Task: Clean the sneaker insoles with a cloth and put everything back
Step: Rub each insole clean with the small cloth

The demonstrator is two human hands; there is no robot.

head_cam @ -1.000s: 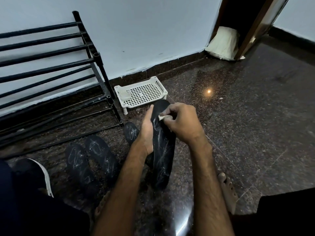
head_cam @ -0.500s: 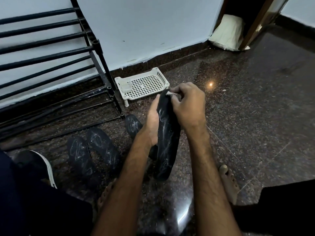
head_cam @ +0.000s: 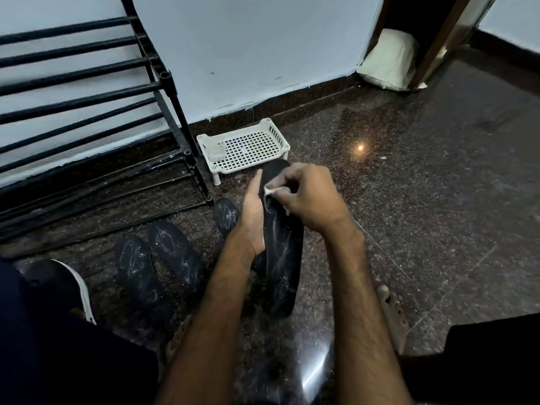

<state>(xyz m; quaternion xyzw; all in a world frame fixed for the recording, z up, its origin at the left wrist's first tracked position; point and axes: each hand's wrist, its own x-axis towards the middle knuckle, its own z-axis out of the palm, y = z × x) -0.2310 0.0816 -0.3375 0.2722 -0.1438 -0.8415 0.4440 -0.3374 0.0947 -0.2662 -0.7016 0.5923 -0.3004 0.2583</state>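
Nearest me, two dusty spare insoles (head_cam: 137, 267) lie on the floor (head_cam: 409, 229). My left hand (head_cam: 252, 220) grips the insole (head_cam: 282, 258) from behind, tilted up; my right hand (head_cam: 309, 197) pinches the cloth (head_cam: 270, 190) against its top. Beyond stands a white tray (head_cam: 248, 147).

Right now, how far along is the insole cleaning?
Done: nothing looks finished. In hand: the left hand holds one insole while the right hand rubs a cloth near its toe end; white streaks show on it. Left: three floor insoles carry white marks, and all four lie outside the sneaker, so putting back hasn't begun.
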